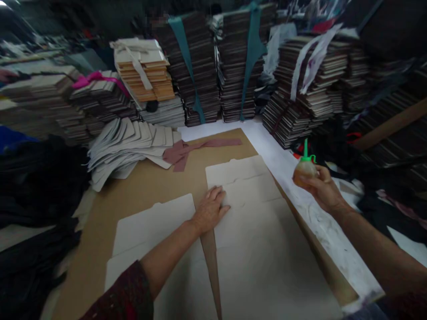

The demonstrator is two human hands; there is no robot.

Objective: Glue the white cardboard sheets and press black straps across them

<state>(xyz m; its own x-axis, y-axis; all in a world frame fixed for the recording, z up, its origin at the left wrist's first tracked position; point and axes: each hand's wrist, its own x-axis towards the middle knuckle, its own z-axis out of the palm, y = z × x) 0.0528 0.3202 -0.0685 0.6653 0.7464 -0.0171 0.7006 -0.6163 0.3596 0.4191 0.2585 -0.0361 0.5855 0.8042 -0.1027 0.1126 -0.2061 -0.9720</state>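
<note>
My right hand (322, 189) is wrapped round a small squeeze bottle (304, 172) with a green nozzle pointing up and amber contents, held above the right side of the table. My left hand (210, 211) lies with its fingers apart on the left edge of the right-hand row of pale card pieces (253, 222), which overlap one another. A second row of pale pieces (160, 231) lies to the left, partly under my left forearm. Both rows rest on a brown board (103, 213).
A fanned heap of pale pieces (130, 146) and a mauve cloth strip (207, 144) lie at the back left. Tied stacks (196, 66) line the far side. Dark cloth (40, 186) is piled at left, and white sheeting (320, 226) runs along the right edge.
</note>
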